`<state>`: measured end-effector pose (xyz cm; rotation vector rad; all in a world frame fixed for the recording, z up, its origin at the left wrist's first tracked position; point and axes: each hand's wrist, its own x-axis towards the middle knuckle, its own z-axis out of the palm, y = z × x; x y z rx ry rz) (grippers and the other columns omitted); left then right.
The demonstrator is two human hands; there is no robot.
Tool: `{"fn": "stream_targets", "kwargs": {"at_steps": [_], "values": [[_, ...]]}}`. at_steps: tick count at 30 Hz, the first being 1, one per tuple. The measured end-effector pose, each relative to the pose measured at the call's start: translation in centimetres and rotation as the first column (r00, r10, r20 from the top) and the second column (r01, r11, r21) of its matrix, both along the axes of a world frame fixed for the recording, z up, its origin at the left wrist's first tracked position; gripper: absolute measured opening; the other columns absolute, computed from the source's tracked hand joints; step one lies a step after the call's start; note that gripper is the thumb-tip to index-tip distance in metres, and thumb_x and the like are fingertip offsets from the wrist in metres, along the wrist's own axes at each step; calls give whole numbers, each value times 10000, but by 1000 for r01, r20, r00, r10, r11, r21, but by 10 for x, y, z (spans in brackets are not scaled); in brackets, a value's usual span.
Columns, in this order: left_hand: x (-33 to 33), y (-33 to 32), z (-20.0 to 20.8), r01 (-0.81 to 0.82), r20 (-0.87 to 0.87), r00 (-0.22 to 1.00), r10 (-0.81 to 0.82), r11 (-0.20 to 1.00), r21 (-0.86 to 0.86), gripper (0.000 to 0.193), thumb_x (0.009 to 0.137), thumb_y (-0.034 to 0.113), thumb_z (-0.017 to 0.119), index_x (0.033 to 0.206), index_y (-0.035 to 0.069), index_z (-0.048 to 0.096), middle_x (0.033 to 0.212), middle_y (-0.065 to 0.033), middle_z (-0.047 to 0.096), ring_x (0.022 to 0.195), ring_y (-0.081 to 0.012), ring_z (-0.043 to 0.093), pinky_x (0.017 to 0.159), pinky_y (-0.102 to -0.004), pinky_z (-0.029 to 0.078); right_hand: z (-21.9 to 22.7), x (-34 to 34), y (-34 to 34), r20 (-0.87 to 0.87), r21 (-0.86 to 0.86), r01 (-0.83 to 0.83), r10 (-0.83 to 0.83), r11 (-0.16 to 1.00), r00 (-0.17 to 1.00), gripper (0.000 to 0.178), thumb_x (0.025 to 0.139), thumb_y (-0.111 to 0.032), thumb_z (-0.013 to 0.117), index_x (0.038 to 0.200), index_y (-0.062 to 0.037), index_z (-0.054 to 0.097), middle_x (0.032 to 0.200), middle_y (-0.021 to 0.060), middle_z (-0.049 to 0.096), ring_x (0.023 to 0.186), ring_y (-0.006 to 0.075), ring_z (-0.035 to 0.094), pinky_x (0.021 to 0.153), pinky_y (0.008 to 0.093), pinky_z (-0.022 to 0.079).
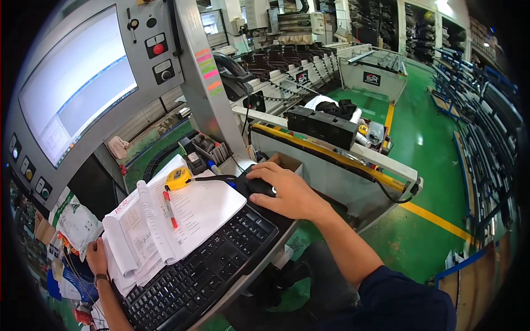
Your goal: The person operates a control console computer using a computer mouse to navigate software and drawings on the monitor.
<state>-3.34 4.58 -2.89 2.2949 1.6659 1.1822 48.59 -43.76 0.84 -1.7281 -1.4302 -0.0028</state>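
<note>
My right hand (290, 193) is closed over a black computer mouse (258, 184) at the right end of the desk shelf. At the left edge of a stack of printed sheets (207, 207) rests my left hand (96, 255); its fingers are mostly hidden. Some sheets are curled over into rolls. On the papers lie a red and white marker (169, 210) and a yellow tape measure (178, 179) with a black strap. A black keyboard (201, 276) runs along the near side, partly under the sheets.
A grey control panel with a lit screen (77, 83) and a red button (158, 49) stands at upper left. Beyond the mouse is a machine frame with a yellow strip (326, 151) and a black box (322, 127). Racks of metal profiles (480, 121) line the right side.
</note>
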Motion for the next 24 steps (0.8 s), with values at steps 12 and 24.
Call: {"fn": "stream_targets", "kwargs": {"at_steps": [12, 24], "values": [[1, -3, 2, -19, -28, 999, 19, 1000, 6, 490, 1045, 451, 698, 1128, -27, 764, 1095, -214, 793, 1001, -340, 754, 926, -424, 564, -6, 2, 3, 55, 52, 15, -18, 999, 998, 491, 976, -351, 748, 1371, -71, 663, 1443, 138, 616, 1244, 404, 656, 1073, 503, 515], [0, 0, 2, -11, -18, 1000, 11, 1000, -8, 492, 1043, 447, 698, 1142, -31, 766, 1114, -222, 794, 1011, -344, 754, 942, -423, 562, -4, 0, 2, 59, 71, 22, -26, 997, 998, 482, 971, -344, 749, 1358, -66, 672, 1428, 151, 634, 1228, 411, 665, 1070, 501, 519]]}}
